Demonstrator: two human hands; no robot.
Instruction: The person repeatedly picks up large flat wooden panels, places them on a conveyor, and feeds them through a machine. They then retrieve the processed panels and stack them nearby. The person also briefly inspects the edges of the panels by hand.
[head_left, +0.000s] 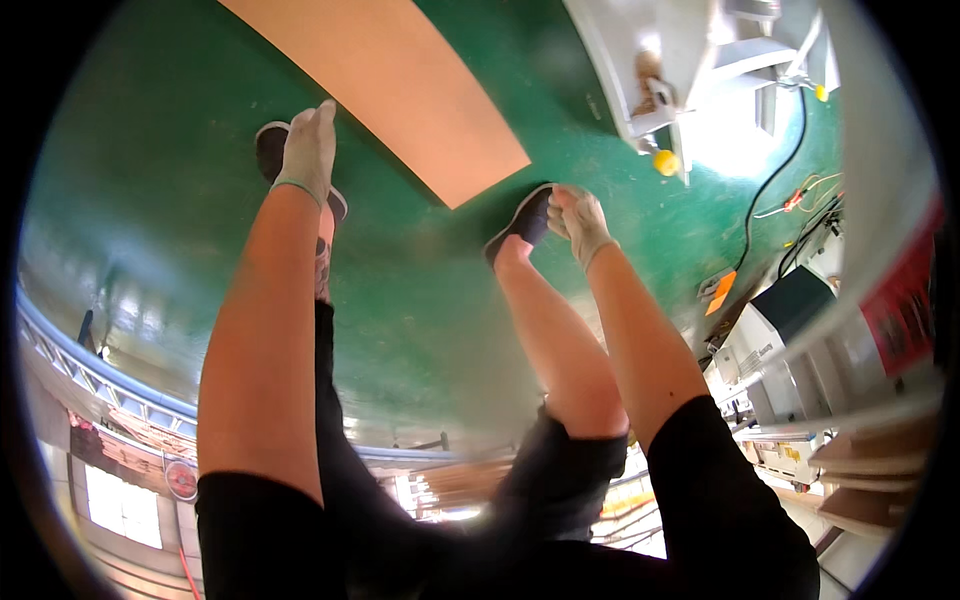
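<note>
My left hand [308, 150], in a pale glove, reaches forward at the left. Its fingers are pressed together, and their tips meet the near edge of a long tan board [400, 95] in the picture. Whether they grip or only overlap that edge I cannot make out. The board slants from the upper left toward the middle, its square end pointing at my right hand [580, 220]. That hand, also gloved, is closed with its fingers curled in, a little apart from the board's corner. No object shows in it.
Green floor [420, 290] spreads beneath me, with my dark shoes [530, 215] behind the hands. A white machine frame with a yellow knob [666, 163] stands at the upper right. Black cable [775, 175] runs down to an orange-marked piece [720, 290]. Shelving and stacked boards [870, 470] line the right.
</note>
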